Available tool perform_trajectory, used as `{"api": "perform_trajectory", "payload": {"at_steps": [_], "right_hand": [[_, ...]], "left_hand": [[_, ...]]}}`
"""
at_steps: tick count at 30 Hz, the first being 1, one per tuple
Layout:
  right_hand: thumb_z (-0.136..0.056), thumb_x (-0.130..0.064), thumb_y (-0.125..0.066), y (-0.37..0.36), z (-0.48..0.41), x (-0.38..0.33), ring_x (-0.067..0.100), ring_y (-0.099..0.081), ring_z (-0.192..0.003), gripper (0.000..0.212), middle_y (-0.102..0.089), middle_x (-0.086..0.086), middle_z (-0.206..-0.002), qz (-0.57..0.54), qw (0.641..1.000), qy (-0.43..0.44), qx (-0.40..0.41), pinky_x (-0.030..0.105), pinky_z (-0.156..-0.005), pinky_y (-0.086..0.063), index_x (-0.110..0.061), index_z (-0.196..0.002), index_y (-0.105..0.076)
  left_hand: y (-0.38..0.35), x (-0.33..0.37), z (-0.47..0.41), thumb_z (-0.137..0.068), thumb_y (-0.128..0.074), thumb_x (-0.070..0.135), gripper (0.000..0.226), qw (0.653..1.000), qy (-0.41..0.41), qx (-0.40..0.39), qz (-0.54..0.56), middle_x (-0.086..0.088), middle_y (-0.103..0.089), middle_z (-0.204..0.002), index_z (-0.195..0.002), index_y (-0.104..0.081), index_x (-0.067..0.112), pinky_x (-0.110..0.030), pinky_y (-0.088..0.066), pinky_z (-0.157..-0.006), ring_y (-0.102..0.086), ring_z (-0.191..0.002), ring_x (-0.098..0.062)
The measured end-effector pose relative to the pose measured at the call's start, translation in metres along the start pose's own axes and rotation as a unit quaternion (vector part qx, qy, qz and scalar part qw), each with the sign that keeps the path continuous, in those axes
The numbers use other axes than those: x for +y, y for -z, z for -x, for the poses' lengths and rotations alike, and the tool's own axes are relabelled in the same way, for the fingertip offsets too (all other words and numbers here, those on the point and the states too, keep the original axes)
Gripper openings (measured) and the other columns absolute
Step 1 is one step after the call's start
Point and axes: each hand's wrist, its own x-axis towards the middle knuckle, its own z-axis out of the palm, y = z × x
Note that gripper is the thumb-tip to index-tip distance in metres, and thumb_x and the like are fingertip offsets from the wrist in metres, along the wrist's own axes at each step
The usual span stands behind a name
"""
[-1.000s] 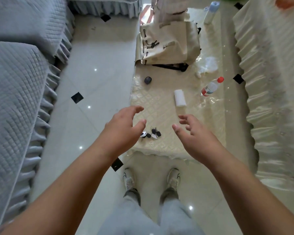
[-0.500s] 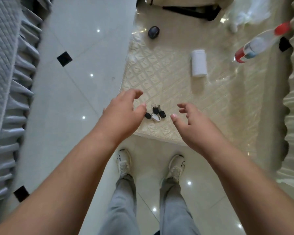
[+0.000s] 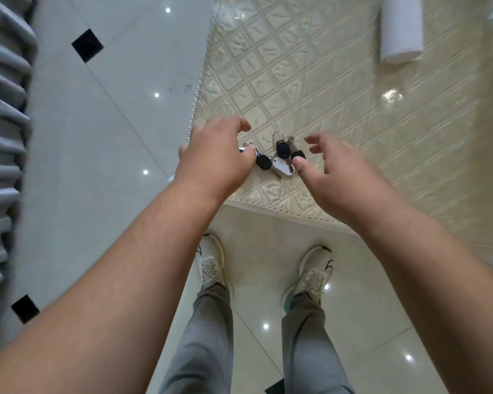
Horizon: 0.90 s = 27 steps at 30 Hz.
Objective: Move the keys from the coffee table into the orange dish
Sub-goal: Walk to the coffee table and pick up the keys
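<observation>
A bunch of keys with black fobs and a white tag lies near the front left corner of the coffee table, which wears a cream quilted cover. My left hand hovers over the left end of the bunch with fingers curled and apart, hiding part of it. My right hand is on the right side, fingers spread, thumb tip right beside a black key head. Neither hand holds the keys. The orange dish is out of view.
A white roll lies on the table at the upper right. A grey quilted sofa skirt runs along the left edge. Glossy tiled floor lies between sofa and table; my shoes stand at the table's front edge.
The view has tilted down and closer to the table. Both hands have dropped toward the keys and now flank the bunch closely.
</observation>
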Motion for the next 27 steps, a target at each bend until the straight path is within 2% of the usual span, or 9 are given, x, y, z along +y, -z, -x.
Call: {"api": "perform_trajectory", "payload": {"at_steps": [3,7,12,16,22,27], "right_hand": [[-0.093,-0.049,-0.052,-0.011,-0.004,0.005,0.015,-0.056,-0.101,0.048,-0.057,-0.003,-0.127,-0.006,1.0,0.004,0.004,0.03,-0.079,-0.037,-0.027,-0.136,-0.047],[-0.094,-0.048,-0.051,-0.018,-0.005,0.009,0.009,-0.052,-0.096,0.046,-0.057,-0.007,-0.126,-0.006,1.0,0.007,0.007,0.027,-0.079,-0.035,-0.027,-0.136,-0.048],[-0.095,-0.047,-0.05,-0.021,-0.009,0.01,0.011,-0.054,-0.104,0.045,-0.056,-0.007,-0.128,0.007,1.0,0.009,0.005,0.027,-0.079,-0.034,-0.029,-0.137,-0.046],[-0.095,-0.047,-0.051,-0.019,-0.012,0.011,0.013,-0.056,-0.104,0.046,-0.056,-0.006,-0.129,0.005,1.0,0.007,0.01,0.029,-0.079,-0.037,-0.03,-0.137,-0.046],[-0.094,-0.043,-0.055,-0.011,-0.017,0.006,0.005,-0.051,-0.106,0.042,-0.056,-0.008,-0.128,-0.015,0.998,0.028,0.045,0.025,-0.082,-0.035,-0.032,-0.134,-0.05],[-0.091,-0.042,-0.059,0.003,-0.02,-0.007,0.005,-0.053,-0.114,0.04,-0.058,-0.011,-0.126,-0.044,0.994,0.05,0.09,0.023,-0.085,-0.036,-0.036,-0.13,-0.054]], "left_hand": [[-0.024,-0.006,-0.007,-0.083,-0.06,0.05,0.044,0.999,-0.007,0.002,-0.046,0.009,-0.055,-0.129,-0.125,-0.057,0.036,-0.044,-0.036,-0.098,-0.041,-0.127,-0.021],[-0.047,-0.013,-0.013,-0.078,-0.066,0.054,0.05,0.995,-0.022,-0.003,-0.1,0.009,-0.057,-0.124,-0.124,-0.057,0.036,-0.047,-0.036,-0.094,-0.044,-0.123,-0.023],[-0.062,-0.017,-0.02,-0.087,-0.06,0.039,0.026,0.987,-0.06,0.019,-0.146,0.009,-0.06,-0.115,-0.112,-0.06,0.035,-0.044,-0.036,-0.083,-0.049,-0.111,-0.024],[-0.058,-0.016,-0.025,-0.091,-0.052,0.024,0.019,0.992,-0.048,0.044,-0.11,0.009,-0.066,-0.104,-0.103,-0.063,0.034,-0.042,-0.035,-0.083,-0.053,-0.105,-0.023],[-0.032,-0.002,-0.017,-0.091,-0.054,0.043,0.015,0.992,-0.071,0.1,0.0,0.014,-0.065,-0.095,-0.104,-0.059,0.037,-0.039,-0.031,-0.087,-0.054,-0.1,-0.014],[0.0,0.021,-0.007,-0.09,-0.054,0.041,0.014,0.982,-0.112,0.134,0.068,0.017,-0.065,-0.097,-0.102,-0.056,0.037,-0.041,-0.033,-0.09,-0.055,-0.1,-0.012]]}}
